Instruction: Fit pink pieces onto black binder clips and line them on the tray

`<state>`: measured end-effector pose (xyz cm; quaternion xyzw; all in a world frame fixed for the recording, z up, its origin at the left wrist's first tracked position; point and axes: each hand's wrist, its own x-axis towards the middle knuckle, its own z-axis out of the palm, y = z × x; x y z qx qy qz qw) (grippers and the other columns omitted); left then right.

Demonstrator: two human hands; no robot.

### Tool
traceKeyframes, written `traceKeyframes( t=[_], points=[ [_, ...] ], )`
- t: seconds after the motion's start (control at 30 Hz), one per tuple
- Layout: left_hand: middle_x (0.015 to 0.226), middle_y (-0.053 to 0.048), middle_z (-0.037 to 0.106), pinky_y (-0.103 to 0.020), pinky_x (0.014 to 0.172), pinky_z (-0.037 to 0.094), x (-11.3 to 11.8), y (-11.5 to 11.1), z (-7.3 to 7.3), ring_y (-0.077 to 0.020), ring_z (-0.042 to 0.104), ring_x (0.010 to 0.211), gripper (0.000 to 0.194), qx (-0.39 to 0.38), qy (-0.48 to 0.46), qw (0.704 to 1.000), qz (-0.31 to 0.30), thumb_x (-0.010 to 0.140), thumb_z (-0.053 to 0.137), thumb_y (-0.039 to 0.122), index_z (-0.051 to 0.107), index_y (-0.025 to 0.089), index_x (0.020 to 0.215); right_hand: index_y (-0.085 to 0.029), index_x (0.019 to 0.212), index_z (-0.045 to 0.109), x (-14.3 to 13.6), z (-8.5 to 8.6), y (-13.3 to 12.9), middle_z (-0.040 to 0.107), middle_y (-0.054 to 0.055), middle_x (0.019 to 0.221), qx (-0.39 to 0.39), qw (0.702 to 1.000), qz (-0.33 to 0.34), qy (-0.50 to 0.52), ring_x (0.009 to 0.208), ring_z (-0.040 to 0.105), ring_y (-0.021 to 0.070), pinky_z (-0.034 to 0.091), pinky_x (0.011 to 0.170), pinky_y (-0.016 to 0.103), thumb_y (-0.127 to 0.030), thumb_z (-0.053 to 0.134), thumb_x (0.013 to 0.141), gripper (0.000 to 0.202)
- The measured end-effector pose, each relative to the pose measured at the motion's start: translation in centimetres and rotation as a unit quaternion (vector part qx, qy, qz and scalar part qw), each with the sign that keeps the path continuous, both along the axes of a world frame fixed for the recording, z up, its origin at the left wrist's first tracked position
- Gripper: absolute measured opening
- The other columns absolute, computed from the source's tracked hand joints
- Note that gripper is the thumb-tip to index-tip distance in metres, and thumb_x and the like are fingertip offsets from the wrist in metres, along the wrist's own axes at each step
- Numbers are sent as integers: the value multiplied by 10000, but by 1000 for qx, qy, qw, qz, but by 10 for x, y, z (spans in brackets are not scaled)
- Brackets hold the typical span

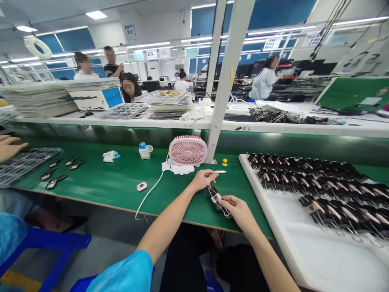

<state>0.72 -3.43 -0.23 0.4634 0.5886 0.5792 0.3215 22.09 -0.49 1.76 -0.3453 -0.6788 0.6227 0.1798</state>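
Low over the green bench, my right hand is closed on a small pale watch-like case, with black binder clips clamped about it. My left hand has its fingers bent together at the upper wire handle of a clip; the fingertips are partly hidden. A white pen-like stick shows just past those fingers, and I cannot tell whether they touch it. Further left on the bench lies another pink-and-white watch-like case, apart from both hands.
A pink fan stands ahead, its white cable trailing left. On the right, a white foam tray holds rows of clipped cases. A bottle and a yellow knob are nearby. A co-worker's hand reaches over a partitioned tray.
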Motion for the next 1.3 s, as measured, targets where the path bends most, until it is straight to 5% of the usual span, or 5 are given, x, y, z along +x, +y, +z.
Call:
traceKeyframes(
  t=[0.23,0.47,0.63,0.9,1.3],
  points=[
    [783,-74,713,-274,566,480,-2,-2,-5,-109,579,471,555,-6,11,1000,-2,893,701,660,775,124,1016,-342,836,800,108,38,-5,602,79,695,-64,986,-147,-42,538,486,201,308,526,352,-691,867,479,503],
    [730,-61,710,-252,505,438,6,-1,6,-118,557,467,557,-21,28,999,33,782,772,668,778,135,943,-325,856,777,203,84,42,694,169,865,83,940,-330,-23,628,580,225,379,553,456,-660,908,515,496],
    [761,-68,725,-274,538,459,-5,11,1,-130,563,491,539,-11,69,997,13,816,754,676,783,153,944,-201,940,780,237,82,91,768,167,949,242,865,-432,-76,886,723,295,540,808,444,-547,829,675,439],
    [792,-78,729,-294,583,473,-5,8,4,-143,575,525,578,-23,84,996,6,826,742,715,789,157,967,-172,957,829,188,66,101,800,116,926,377,854,-282,-220,892,732,284,533,864,394,-419,725,841,291],
    [836,-89,738,-305,619,485,-7,9,3,-151,583,551,578,-31,92,995,-2,860,706,712,793,158,1001,-188,1074,781,141,40,117,787,116,993,444,751,-214,-440,916,710,281,432,735,313,-315,611,993,227]
  ],
)
